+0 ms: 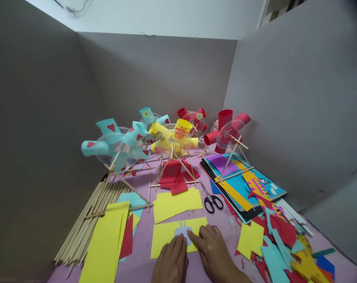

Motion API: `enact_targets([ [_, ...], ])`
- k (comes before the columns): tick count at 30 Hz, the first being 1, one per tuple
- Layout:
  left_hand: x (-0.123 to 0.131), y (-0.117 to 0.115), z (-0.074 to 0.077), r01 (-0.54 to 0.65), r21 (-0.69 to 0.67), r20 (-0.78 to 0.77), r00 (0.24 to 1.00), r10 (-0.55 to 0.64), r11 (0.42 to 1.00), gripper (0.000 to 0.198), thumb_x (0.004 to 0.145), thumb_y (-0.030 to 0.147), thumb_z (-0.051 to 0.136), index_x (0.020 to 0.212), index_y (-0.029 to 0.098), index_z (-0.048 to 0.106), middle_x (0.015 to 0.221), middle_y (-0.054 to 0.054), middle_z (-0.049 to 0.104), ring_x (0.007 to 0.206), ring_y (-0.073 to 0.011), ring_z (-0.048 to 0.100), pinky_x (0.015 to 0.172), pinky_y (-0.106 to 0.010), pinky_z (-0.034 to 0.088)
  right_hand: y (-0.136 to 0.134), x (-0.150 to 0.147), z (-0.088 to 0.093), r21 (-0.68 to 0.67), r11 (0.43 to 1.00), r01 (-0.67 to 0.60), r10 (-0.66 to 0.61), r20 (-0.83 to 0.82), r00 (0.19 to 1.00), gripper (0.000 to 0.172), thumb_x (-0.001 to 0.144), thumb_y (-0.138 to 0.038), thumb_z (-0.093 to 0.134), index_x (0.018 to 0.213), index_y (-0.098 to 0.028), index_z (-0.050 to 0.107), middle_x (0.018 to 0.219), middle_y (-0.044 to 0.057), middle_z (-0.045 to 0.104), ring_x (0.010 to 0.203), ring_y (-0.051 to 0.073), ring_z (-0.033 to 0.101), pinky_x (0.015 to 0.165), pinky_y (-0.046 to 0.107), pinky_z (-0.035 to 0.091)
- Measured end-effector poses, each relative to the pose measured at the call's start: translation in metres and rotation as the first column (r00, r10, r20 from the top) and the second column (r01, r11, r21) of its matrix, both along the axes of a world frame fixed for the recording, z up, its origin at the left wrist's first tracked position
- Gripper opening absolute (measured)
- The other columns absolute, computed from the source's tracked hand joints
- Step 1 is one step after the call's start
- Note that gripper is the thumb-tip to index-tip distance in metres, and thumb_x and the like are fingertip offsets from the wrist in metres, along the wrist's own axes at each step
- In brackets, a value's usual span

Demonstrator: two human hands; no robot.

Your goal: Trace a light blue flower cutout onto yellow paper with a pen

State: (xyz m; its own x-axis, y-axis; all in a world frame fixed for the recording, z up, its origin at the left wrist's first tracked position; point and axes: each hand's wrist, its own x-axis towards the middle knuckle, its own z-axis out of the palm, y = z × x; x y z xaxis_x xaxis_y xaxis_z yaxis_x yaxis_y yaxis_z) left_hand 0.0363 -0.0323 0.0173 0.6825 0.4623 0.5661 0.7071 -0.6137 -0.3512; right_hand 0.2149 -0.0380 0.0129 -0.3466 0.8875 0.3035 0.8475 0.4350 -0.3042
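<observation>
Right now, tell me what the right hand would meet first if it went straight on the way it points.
Most likely the pale cutout on the yellow sheet: the right hand points forward and leftward, right at the cutout's edge, though whether the two touch is hard to tell.

A yellow sheet (160, 239) lies flat on the tabletop (141, 255); a pale, two-pronged cutout (182, 229) lies on it, partly covered.
</observation>
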Motion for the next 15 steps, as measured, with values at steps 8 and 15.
enact_targets([
  [8, -0.004, 0.002, -0.004, 0.005, 0.031, -0.048, 0.999, -0.004, 1.000, 0.041, 0.095, 0.021, 0.024, 0.101, 0.015, 0.064, 0.099, -0.001, 0.075, 0.086, -0.0133, 0.070, 0.069, -0.024, 0.054, 0.000, -0.001, -0.002, 0.036, 0.999, 0.000, 0.000, -0.009, 1.000, 0.049, 0.077, -0.002, 0.049, 0.119, -0.026, 0.055, 0.080, 0.005, 0.057, 0.075, 0.021, 0.047, 0.069, 0.033, 0.029],
  [15, -0.012, 0.011, -0.020, 0.056, 0.069, -0.059, 0.997, -0.052, 0.996, 0.038, 0.094, 0.024, 0.029, 0.099, 0.014, 0.065, 0.098, -0.002, 0.075, 0.086, -0.0146, 0.070, 0.069, -0.026, 0.053, 0.002, -0.003, 0.001, 0.089, 0.996, 0.027, -0.026, -0.003, 1.000, 0.043, 0.079, -0.006, 0.051, 0.116, -0.027, 0.055, 0.079, 0.005, 0.058, 0.073, 0.021, 0.047, 0.068, 0.033, 0.029],
])
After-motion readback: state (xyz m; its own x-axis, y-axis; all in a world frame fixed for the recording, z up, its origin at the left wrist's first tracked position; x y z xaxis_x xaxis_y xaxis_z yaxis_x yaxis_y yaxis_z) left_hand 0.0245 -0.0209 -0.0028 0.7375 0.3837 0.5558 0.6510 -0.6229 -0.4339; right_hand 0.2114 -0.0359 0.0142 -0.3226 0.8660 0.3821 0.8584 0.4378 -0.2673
